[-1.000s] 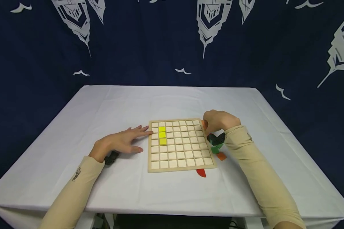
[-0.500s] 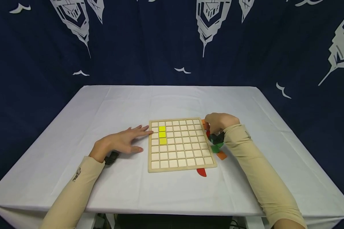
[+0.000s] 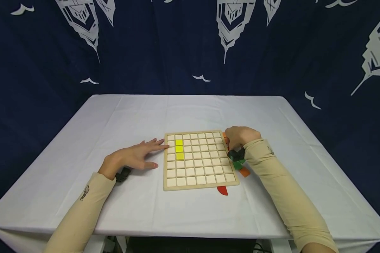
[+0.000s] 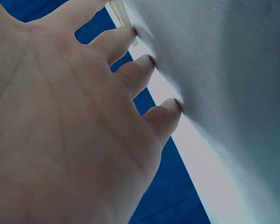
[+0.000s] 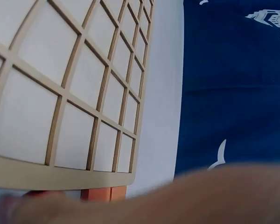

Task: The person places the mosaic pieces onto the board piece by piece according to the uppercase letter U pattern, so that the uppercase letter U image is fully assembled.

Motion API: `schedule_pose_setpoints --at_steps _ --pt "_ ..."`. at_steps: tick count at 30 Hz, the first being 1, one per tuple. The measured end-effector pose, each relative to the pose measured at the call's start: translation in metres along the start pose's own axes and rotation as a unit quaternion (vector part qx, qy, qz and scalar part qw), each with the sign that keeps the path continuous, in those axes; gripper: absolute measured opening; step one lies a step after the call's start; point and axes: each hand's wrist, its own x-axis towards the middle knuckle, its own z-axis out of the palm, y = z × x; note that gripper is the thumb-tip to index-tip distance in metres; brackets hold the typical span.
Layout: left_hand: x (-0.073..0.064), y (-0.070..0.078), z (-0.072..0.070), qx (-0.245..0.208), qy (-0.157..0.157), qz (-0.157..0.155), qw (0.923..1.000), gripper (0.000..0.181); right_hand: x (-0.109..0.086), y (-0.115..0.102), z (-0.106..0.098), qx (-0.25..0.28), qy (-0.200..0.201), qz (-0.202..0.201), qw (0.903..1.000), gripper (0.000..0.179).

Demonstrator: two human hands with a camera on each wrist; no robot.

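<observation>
A wooden grid board (image 3: 202, 186) lies on the table, with yellow square tiles (image 3: 179, 148) in one column near its left side. My left hand (image 3: 134, 155) is spread, its index finger touching the board's left edge; the left wrist view shows the other fingertips (image 4: 170, 105) on the white cloth. My right hand (image 3: 242, 136) reaches down just beyond the right edge, beside orange pieces (image 5: 99, 193) and a red piece (image 5: 37, 192). Its fingertips are blurred and partly hidden, so whether they pinch a piece cannot be told.
Green pieces (image 3: 238, 164) and an orange piece (image 3: 244, 172) lie along the board's right edge, near the right wrist's black camera (image 3: 236, 154). A red rounded piece (image 3: 222, 190) sits below the lower right corner. A dark blue curtain (image 3: 164, 45) hangs behind the white table (image 3: 139, 112).
My right hand has moved slightly down and toward the board's right edge, staying among the pieces. The left hand and the yellow tiles have not moved.
</observation>
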Motion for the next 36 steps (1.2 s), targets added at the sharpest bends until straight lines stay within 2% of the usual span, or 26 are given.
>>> schedule_pose_setpoints --at_steps 4,8,12,15,18,21,24,27,31,36 --pt "-0.003 -0.002 0.0 0.001 0.002 -0.002 1.0 0.075 0.001 -0.004 0.001 -0.005 0.003 0.007 1.0 0.032" --pt "-0.006 -0.002 0.0 -0.001 0.001 -0.004 1.0 0.076 0.0 -0.007 -0.001 0.001 0.008 -0.005 1.0 0.035" --pt "-0.006 -0.002 -0.001 0.001 -0.003 -0.004 1.0 0.076 -0.006 -0.013 -0.006 0.009 0.02 -0.043 0.9989 0.021" --pt "-0.004 -0.001 -0.001 0.002 -0.005 -0.006 1.0 0.076 -0.009 -0.026 -0.006 0.012 0.032 -0.09 0.9954 0.011" --pt "-0.003 0.0 -0.002 0.004 -0.009 -0.01 0.9999 0.076 -0.009 -0.05 0.003 0.003 0.048 -0.148 0.9878 0.011" --pt "-0.002 0.001 -0.002 0.006 -0.011 -0.014 0.9998 0.076 -0.007 -0.077 0.016 -0.007 0.072 -0.215 0.974 0.011" --pt "-0.002 0.0 -0.002 0.011 -0.009 -0.017 0.9997 0.076 -0.003 -0.098 0.029 -0.011 0.097 -0.261 0.9605 0.01" --pt "-0.003 -0.001 -0.003 0.014 -0.007 -0.019 0.9997 0.075 -0.001 -0.111 0.039 -0.007 0.107 -0.268 0.9574 0.013" --pt "-0.004 -0.002 -0.004 0.016 -0.009 -0.019 0.9996 0.075 0.001 -0.116 0.044 0.004 0.113 -0.276 0.9545 0.015" --pt "-0.005 -0.004 -0.004 0.016 -0.008 -0.015 0.9997 0.075 0.004 -0.119 0.045 0.003 0.133 -0.306 0.9427 0.007"
